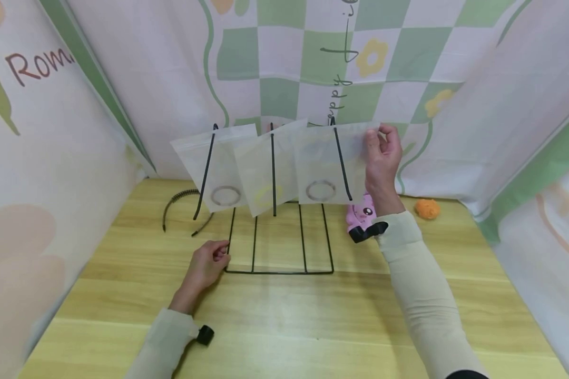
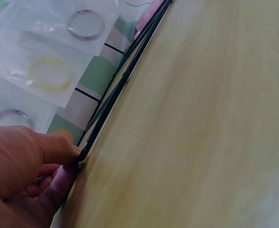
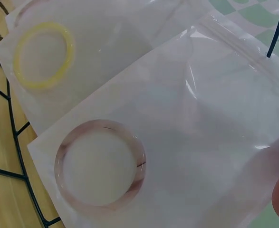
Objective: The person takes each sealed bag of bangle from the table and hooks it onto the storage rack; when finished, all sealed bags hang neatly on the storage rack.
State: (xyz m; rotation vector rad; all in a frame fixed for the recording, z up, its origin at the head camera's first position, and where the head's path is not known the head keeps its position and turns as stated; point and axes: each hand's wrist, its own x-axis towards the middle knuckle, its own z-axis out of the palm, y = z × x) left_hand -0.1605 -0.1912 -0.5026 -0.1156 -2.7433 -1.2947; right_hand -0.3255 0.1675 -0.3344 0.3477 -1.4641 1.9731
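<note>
A black wire display rack [image 1: 280,273] stands on the table, its three long prongs sloping toward me. My left hand [image 1: 207,266] pinches the left front corner of its base between thumb and finger. On each prong hangs a clear zip bag with a bangle inside. In the right bag [image 1: 308,152] lies a pinkish-brown bangle [image 3: 99,124]; the middle bag [image 1: 251,163] holds a yellow bangle [image 3: 21,61]. The left bag [image 1: 232,163] has another brownish one. My right hand [image 1: 384,158] pinches the upper right corner of the right bag, thumb in front.
Left behind the rack lies a dark ribbed headband [image 1: 175,197]. A pink toy with a cartoon face [image 1: 355,213] sits partly hidden by the right wrist. Farther right is a small orange lump [image 1: 428,209]. Patterned curtains [image 1: 284,52] hang close behind the wooden table [image 1: 284,326].
</note>
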